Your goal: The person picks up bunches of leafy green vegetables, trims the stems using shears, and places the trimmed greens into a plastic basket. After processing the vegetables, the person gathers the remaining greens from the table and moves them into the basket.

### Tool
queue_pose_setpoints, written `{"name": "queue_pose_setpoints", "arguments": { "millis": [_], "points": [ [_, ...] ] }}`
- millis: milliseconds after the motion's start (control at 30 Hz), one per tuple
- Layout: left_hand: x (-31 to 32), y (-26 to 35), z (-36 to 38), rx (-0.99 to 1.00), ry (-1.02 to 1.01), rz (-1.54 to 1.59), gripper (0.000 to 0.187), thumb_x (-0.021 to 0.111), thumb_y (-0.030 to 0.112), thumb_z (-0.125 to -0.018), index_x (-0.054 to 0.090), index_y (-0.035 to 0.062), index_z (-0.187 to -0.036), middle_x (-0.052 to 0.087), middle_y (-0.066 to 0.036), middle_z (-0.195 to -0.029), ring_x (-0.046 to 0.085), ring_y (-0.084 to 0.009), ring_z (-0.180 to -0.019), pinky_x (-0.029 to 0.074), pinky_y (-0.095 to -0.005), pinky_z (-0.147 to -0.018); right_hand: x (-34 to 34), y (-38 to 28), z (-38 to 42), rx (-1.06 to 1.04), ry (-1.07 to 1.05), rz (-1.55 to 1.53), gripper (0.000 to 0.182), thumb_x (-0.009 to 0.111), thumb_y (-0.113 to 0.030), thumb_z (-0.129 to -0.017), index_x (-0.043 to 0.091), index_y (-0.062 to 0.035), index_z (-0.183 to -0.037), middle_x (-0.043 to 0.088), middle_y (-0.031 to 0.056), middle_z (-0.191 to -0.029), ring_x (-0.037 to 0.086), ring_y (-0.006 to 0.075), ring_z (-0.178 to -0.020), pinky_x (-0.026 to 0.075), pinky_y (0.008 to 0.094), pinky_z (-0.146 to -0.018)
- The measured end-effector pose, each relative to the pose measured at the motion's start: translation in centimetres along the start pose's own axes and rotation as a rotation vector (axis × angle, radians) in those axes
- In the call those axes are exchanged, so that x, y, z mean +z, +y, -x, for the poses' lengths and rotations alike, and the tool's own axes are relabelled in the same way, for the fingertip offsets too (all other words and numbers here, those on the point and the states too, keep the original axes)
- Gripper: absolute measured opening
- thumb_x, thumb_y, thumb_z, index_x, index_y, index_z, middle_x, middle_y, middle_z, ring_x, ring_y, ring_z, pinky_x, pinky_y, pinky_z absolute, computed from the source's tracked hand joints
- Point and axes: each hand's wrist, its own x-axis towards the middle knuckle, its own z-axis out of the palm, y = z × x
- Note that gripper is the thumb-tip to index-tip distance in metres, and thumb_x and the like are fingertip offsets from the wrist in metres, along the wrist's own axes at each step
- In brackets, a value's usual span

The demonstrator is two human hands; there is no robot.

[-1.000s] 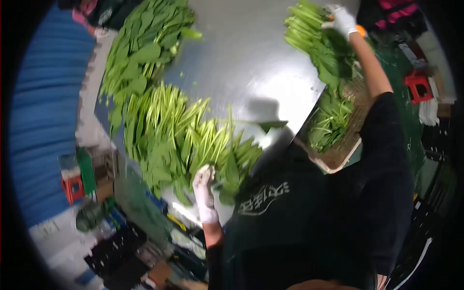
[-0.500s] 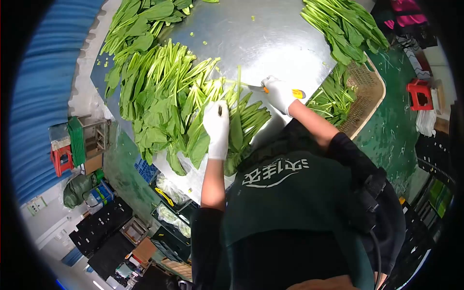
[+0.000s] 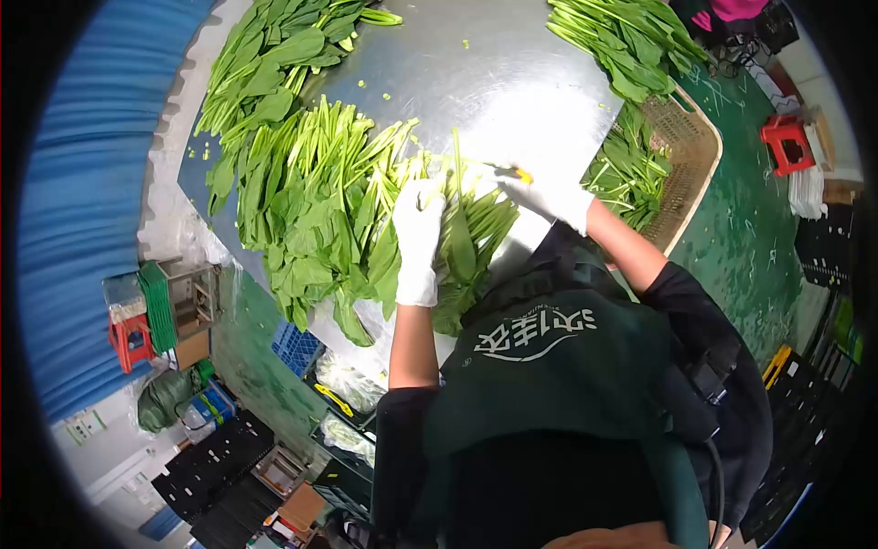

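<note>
My left hand [image 3: 420, 220], in a white glove, has its fingers curled in at the cut ends of some leafy green stalks. The big pile of leafy greens [image 3: 320, 215] spreads out to its left, stems towards the far side. A smaller bunch of greens [image 3: 485, 220] lies just to its right, with one long stalk standing out above it. My right hand [image 3: 553, 197], also gloved in white, is closed on a small knife [image 3: 521, 175] with an orange part on its handle. The blade points left, towards the stems by my left hand.
All this lies on a shiny metal table [image 3: 457, 82] dotted with small green scraps. More greens [image 3: 265, 64] sit at the far left, another bunch [image 3: 631, 41] at the far right. A tan plastic basket [image 3: 695, 151] with greens stands against the right edge. Red stools [image 3: 786, 145] stand on the floor.
My right hand with the knife has moved left and a little nearer, bringing the blade closer to the stems. My left hand stays at the greens. The view has shifted slightly.
</note>
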Motion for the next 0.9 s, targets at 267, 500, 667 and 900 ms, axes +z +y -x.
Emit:
{"name": "queue_pose_setpoints", "arguments": {
  "millis": [267, 500, 667, 900],
  "points": [
    [-0.6, 1.4, 2.1, 0.005, 0.018, 0.11, 0.015, 0.063, 0.01, -0.082, 0.063, -0.0007, -0.093, 0.062, -0.004, -0.082, 0.054, -0.0124, -0.074, 0.043, -0.0262, -0.07, 4.0, -5.4, -2.3, -0.259, -0.029, 0.172, 0.025, 0.053, -0.017, -0.087, 0.058, -0.0073, -0.109, 0.062, 0.0166, -0.1, 0.059, 0.032, -0.09, 0.047, 0.0375, -0.079],
    [-3.9, 2.6, 3.4, -0.14, -0.044, 0.424, 0.016, 0.063, 0.006, -0.081, 0.059, 0.0006, -0.095, 0.059, -0.003, -0.082, 0.054, -0.0115, -0.072, 0.044, -0.0243, -0.068, 2.5, -3.1, -4.2, 0.262, -0.157, -0.088, 0.017, 0.053, -0.014, -0.086, 0.056, -0.0058, -0.101, 0.06, 0.0044, -0.085, 0.057, 0.0154, -0.074, 0.048, 0.0295, -0.067],
    [-9.4, -1.4, 1.2, -0.15, 0.167, 0.072, 0.014, 0.069, 0.009, -0.078, 0.055, 0.0041, -0.078, 0.05, 0.001, -0.07, 0.043, -0.0075, -0.063, 0.039, -0.023, -0.06, 1.2, 4.1, -6.6, 0.404, 0.138, -0.564, 0.026, 0.054, -0.015, -0.083, 0.059, -0.0008, -0.104, 0.062, 0.0058, -0.091, 0.054, 0.0163, -0.082, 0.046, 0.0329, -0.073],
    [-6.4, -4.2, -2.7, -0.192, 0.089, -0.29, 0.035, 0.068, 0.025, -0.076, 0.067, -0.0005, -0.099, 0.067, -0.017, -0.094, 0.064, -0.0299, -0.084, 0.048, -0.0339, -0.078, 2.8, -0.2, -4.0, 0.083, -0.038, -0.075, 0.026, 0.06, -0.021, -0.081, 0.061, -0.0021, -0.099, 0.063, 0.0181, -0.095, 0.06, 0.0247, -0.09, 0.047, 0.0369, -0.075]
  ]
}}
